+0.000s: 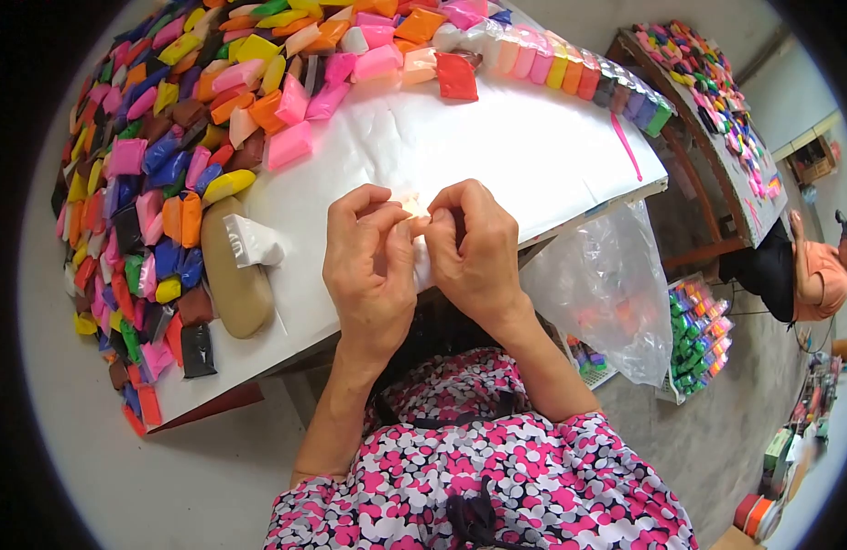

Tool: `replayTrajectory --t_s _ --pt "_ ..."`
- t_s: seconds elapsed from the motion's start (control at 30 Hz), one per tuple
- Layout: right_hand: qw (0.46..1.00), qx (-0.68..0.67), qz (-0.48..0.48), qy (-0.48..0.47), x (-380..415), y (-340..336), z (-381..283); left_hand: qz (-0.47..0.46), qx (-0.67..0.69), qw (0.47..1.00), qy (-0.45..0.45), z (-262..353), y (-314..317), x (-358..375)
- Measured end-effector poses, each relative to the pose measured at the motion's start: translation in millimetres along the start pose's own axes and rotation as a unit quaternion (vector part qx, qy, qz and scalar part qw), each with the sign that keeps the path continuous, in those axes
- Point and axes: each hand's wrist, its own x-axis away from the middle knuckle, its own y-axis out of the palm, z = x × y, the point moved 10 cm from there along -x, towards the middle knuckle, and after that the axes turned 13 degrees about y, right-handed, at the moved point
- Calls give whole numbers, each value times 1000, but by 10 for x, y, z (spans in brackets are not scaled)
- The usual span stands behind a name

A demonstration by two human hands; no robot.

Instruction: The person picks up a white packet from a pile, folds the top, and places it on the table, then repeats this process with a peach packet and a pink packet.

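Observation:
My left hand (373, 252) and my right hand (469, 247) meet over the near edge of the table. Both are closed, thumbs and fingertips pinching a small cream-coloured piece (411, 207) between them. Fingers cover most of that piece, so its exact kind and shape cannot be made out. Left of my hands lies an oval olive-brown board (237, 298), with a white block-like object (253, 240) bearing dark letters resting on it. Beyond my fingertips spreads the white table surface (387, 137).
Heaped colourful soft packets (158, 174) cover the table's left and far side. A clear-wrapped row of coloured blocks (570, 73) lies at the back right, near a pink strip (626, 147). A plastic bag (606, 284) hangs at the right edge. Another person (808, 275) sits far right.

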Motion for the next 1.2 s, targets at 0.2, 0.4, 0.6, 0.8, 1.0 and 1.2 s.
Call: replayTrajectory --t_s 0.2,0.4,0.6,0.8,1.0,1.2 --pt "998 -55 -30 23 -17 -2 107 4 15 1000 -8 -70 2 39" --pt "996 -66 -57 20 -14 26 69 12 0 1000 6 -27 1 19" --pt "996 -46 -71 12 -15 36 -26 15 -32 999 41 91 1 -29" --pt "996 13 -57 -74 -13 24 -138 23 -25 999 32 126 15 -39" --pt "992 96 19 -74 9 10 -135 -5 -47 998 51 69 40 -2" --pt "999 44 22 -12 -75 -125 67 48 103 991 -63 -109 5 36"
